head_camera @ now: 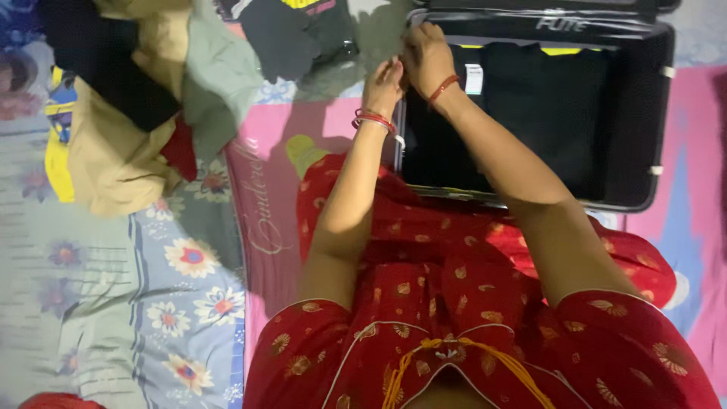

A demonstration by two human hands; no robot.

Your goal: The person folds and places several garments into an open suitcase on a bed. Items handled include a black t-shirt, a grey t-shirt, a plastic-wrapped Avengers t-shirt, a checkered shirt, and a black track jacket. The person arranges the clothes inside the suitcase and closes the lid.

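Left hand [384, 85]: at the near left corner of the suitcase rim, fingers curled narrow, pinching something small at the edge; cannot tell exactly what, likely the zip or lining.
Right hand [426, 57]: just beside the left, touching it, fingers bent down onto the same corner; grip itself hidden behind the knuckles.
Suitcase [640, 113]: black, open, lying flat on the bed by its right edge, across the lap; dark folded clothing [541, 95] inside.
Risk, snag: probably cloth or lining caught at the corner if pulled hard, because both hands crowd one small spot.
Risk, shift: possibly the case sliding off the knees, since no hand steadies its far side.
Risk, sight: dim light and black on black, so easy to misjudge the edge.
Count, hands: two, both at the one corner.
Count, suitcases: one.
Count, bangle sets: two, red, one on each wrist.
Count, clothes piles: one loose heap [125, 106] at the bed's upper left corner, on the floral bedsheet [151, 288]; single garments not countable.
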